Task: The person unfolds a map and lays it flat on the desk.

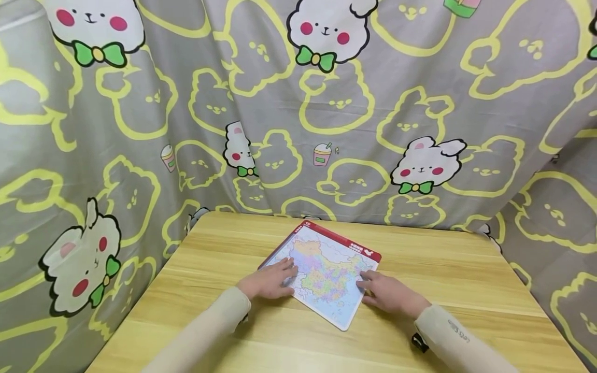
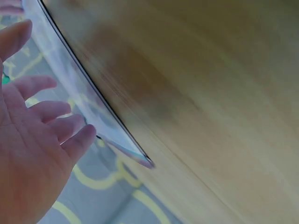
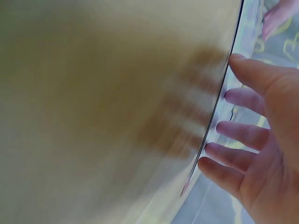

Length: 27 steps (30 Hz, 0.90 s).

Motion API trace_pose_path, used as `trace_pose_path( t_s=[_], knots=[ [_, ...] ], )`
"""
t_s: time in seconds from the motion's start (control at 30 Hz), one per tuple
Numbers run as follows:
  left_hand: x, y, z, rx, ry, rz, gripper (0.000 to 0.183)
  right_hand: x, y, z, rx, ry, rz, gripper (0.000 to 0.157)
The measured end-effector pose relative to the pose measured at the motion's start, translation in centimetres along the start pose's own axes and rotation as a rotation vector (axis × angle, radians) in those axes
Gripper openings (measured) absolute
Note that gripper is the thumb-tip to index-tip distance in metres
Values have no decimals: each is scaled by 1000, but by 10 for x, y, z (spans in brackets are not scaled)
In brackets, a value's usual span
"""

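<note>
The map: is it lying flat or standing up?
Lying flat: the map shows its printed face upward on the table, left hand and right hand at its edges.

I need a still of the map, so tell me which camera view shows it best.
The head view: it shows the map from above, its coloured print plain, with just the left hand and right hand covering bits of its edges. Both wrist views show only a narrow, slanted strip of it, partly behind fingers.
</note>
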<state>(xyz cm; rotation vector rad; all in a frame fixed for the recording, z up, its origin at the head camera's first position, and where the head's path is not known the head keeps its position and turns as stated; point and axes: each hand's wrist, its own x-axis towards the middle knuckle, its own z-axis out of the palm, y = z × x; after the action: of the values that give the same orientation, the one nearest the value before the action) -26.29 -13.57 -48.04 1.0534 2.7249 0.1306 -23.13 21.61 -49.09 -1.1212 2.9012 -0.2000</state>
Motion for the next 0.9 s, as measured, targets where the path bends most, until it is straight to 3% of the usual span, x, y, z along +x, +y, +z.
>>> trace_pose_path(
  t_s=[0.4,0.67,0.9],
  knots=[
    [5,-32,2,-61,0,-105,67,1,-52,4,12,-26,-55,47],
    [4,-38,1,-103,-12,-149,69,3,-72,5,31,-96,-75,52],
    [3,-38,-2,-101,-32,-157,71,4,-76,6,25,-112,-77,51]
  ],
)
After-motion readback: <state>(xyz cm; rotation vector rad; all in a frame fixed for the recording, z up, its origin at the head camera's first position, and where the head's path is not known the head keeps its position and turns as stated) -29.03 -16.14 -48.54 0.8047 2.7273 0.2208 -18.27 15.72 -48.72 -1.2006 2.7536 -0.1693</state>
